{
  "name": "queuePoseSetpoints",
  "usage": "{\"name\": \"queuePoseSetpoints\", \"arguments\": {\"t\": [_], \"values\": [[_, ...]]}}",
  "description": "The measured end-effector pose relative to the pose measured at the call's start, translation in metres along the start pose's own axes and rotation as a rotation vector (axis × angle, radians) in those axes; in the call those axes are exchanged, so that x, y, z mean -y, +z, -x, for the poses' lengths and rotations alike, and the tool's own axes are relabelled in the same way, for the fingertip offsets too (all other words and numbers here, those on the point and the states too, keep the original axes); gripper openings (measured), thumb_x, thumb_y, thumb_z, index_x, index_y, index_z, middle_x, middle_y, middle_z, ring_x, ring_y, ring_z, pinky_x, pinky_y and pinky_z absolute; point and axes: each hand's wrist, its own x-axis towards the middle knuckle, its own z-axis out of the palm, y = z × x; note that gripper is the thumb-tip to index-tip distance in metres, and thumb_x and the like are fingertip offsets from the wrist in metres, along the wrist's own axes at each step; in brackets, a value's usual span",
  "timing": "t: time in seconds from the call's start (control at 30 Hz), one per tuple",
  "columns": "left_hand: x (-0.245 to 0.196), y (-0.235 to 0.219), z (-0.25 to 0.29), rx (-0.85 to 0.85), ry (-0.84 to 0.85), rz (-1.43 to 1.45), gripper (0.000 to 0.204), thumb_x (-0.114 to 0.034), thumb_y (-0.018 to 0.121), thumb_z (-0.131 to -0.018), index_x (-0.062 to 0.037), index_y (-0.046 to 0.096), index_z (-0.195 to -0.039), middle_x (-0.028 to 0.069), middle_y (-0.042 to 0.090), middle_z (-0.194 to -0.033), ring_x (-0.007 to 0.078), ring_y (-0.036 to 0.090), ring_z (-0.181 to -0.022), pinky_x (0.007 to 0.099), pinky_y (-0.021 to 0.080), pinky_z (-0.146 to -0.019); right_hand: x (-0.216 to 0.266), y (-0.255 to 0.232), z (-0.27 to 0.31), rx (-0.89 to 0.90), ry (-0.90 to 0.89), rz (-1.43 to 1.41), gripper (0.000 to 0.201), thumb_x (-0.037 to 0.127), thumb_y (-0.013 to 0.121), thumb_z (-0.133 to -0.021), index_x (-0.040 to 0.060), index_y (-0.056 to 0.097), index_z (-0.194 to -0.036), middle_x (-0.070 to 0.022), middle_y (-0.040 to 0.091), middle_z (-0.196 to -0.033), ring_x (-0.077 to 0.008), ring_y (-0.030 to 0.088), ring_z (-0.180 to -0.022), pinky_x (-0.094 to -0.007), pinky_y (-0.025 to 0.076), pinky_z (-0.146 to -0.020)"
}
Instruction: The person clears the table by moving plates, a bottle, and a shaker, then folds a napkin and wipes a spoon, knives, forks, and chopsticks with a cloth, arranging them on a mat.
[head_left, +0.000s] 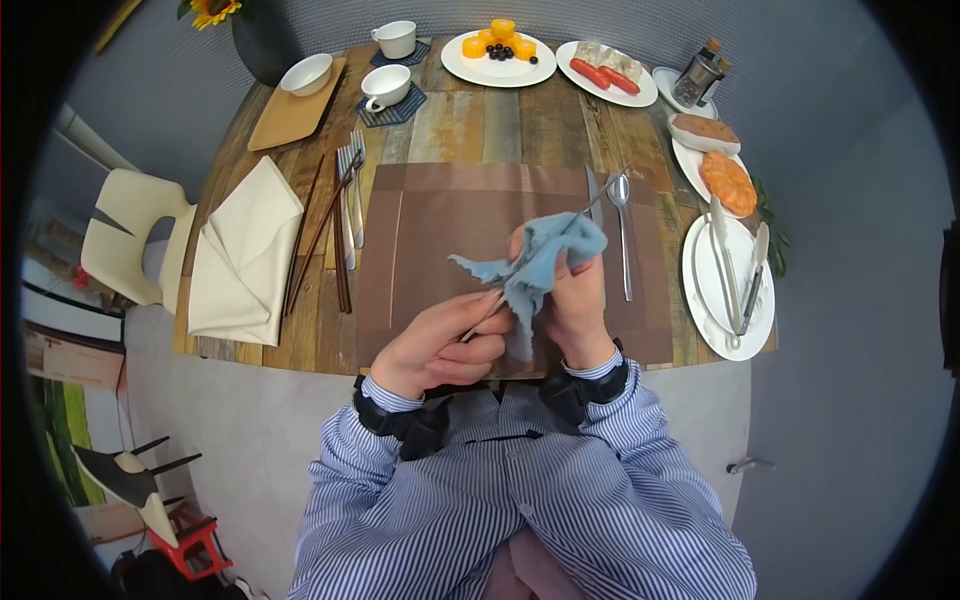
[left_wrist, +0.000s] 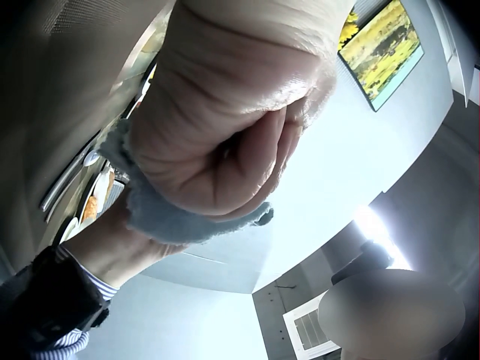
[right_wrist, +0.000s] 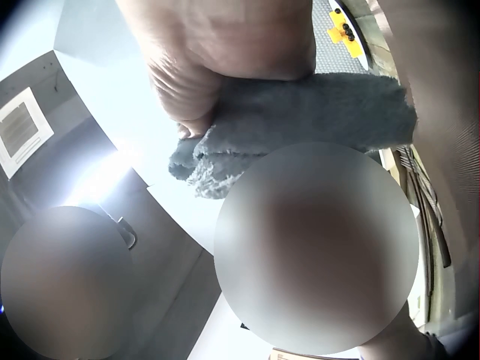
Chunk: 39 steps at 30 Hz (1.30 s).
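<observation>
My left hand (head_left: 440, 343) grips the lower end of a thin metal utensil (head_left: 610, 183), which slants up to the right above the placemat (head_left: 440, 220). Around its middle is a crumpled blue cloth (head_left: 565, 245), pinched by my right hand (head_left: 580, 305). The utensil's far end is too thin to identify. In the left wrist view my left hand (left_wrist: 225, 127) has curled fingers, with the cloth (left_wrist: 180, 217) behind them. The right wrist view shows the cloth (right_wrist: 322, 112) hanging under my right hand (right_wrist: 232, 37).
A spoon (head_left: 620, 195) and a knife (head_left: 592, 185) lie right of centre. Forks (head_left: 357, 200), chopsticks (head_left: 325, 235) and a folded napkin (head_left: 245, 260) are at left. Cups (head_left: 388, 85) and food plates (head_left: 498, 70) stand behind; tongs (head_left: 730, 270) rest on a plate at right.
</observation>
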Motion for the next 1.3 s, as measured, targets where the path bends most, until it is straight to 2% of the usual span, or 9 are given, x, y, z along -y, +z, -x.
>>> {"name": "queuePoseSetpoints", "arguments": {"t": [0.2,0.3,0.4,0.47,0.5,0.57,0.67,0.9,1.3], "values": [[-0.004,0.012,0.002,-0.186,0.084,-0.187,0.029,-0.031,0.036,-0.101,-0.0088,0.044,-0.085,-0.0067,0.031,-0.051,0.0005,0.025,-0.035,0.016,0.019,-0.031,-0.002,0.001,0.005,0.007,0.009,0.148,0.037,0.034,0.069,-0.085,0.0025,0.056,-0.099,-0.006,0.062,-0.091,-0.0109,0.058,-0.079,-0.0248,0.048,-0.07],[0.003,0.009,-0.003,-0.333,0.18,-0.459,0.024,-0.028,0.038,-0.101,-0.006,0.047,-0.094,-0.0054,0.034,-0.055,0.0021,0.029,-0.039,0.0177,0.022,-0.035,0.004,0.004,0.006,0.003,-0.038,0.291,0.031,0.02,0.067,-0.088,-0.0015,0.057,-0.108,-0.0053,0.064,-0.097,-0.0109,0.06,-0.087,-0.0243,0.048,-0.078],[0.018,-0.003,-0.013,-0.474,0.437,-0.742,0.023,-0.025,0.039,-0.101,-0.0044,0.048,-0.099,-0.0042,0.038,-0.059,0.0035,0.032,-0.044,0.0193,0.027,-0.04,0.003,0.006,0.008,-0.032,-0.029,0.31,0.028,0.02,0.066,-0.089,-0.0022,0.059,-0.105,-0.0041,0.064,-0.094,-0.0086,0.059,-0.083,-0.0222,0.048,-0.074],[0.023,-0.011,-0.019,-0.552,0.801,-1.194,0.023,-0.024,0.039,-0.101,-0.0034,0.048,-0.1,-0.003,0.042,-0.062,0.0043,0.036,-0.047,0.0208,0.031,-0.043,0.002,0.005,0.008,-0.071,-0.054,0.372,0.027,0.021,0.066,-0.089,-0.0023,0.06,-0.101,-0.0022,0.064,-0.089,-0.0066,0.058,-0.078,-0.0208,0.047,-0.069],[0.02,-0.007,-0.016,-0.552,0.801,-1.193,0.023,-0.024,0.039,-0.101,-0.0034,0.048,-0.1,-0.003,0.042,-0.062,0.0043,0.036,-0.047,0.0208,0.031,-0.043,0.003,0.005,0.008,-0.071,-0.053,0.372,0.027,0.021,0.066,-0.089,-0.0023,0.06,-0.101,-0.0022,0.064,-0.089,-0.0066,0.058,-0.078,-0.0208,0.047,-0.069],[0.012,0.003,-0.004,-0.432,0.438,-0.77,0.023,-0.024,0.039,-0.1,-0.0033,0.049,-0.096,-0.0015,0.047,-0.063,0.0049,0.04,-0.046,0.021,0.034,-0.043,0.007,0.007,0.006,-0.092,-0.171,0.506,0.025,0.021,0.064,-0.09,-0.0021,0.061,-0.098,-0.0014,0.064,-0.085,-0.0054,0.056,-0.074,-0.0202,0.046,-0.065],[0.01,0.003,0.0,-0.456,0.319,-0.889,0.021,-0.021,0.043,-0.099,-0.0018,0.051,-0.096,0.0008,0.054,-0.066,0.0055,0.047,-0.047,0.0207,0.037,-0.043,0.01,0.01,0.001,-0.24,-0.159,0.439,0.024,0.022,0.062,-0.092,-0.0014,0.062,-0.098,-0.0009,0.064,-0.082,-0.0048,0.056,-0.071,-0.02,0.045,-0.062],[0.017,0.005,-0.001,-0.38,0.348,-0.916,0.02,-0.007,0.05,-0.094,0.0045,0.05,-0.111,0.0058,0.06,-0.073,0.006,0.052,-0.049,0.0178,0.038,-0.041,0.014,0.021,-0.003,-0.315,-0.103,0.323,0.027,0.025,0.052,-0.097,0.0007,0.062,-0.094,0.0015,0.06,-0.077,-0.0042,0.051,-0.065,-0.0197,0.042,-0.059],[0.018,0.008,-0.006,-0.364,0.405,-0.831,0.008,-0.005,0.054,-0.091,0.0028,0.053,-0.095,0.0043,0.059,-0.068,0.0059,0.051,-0.048,0.0191,0.038,-0.041,0.008,0.021,0.008,-0.245,-0.016,0.352,0.027,0.025,0.057,-0.094,-0.0015,0.063,-0.093,-0.0001,0.062,-0.079,-0.0045,0.054,-0.069,-0.0205,0.045,-0.06]]}}
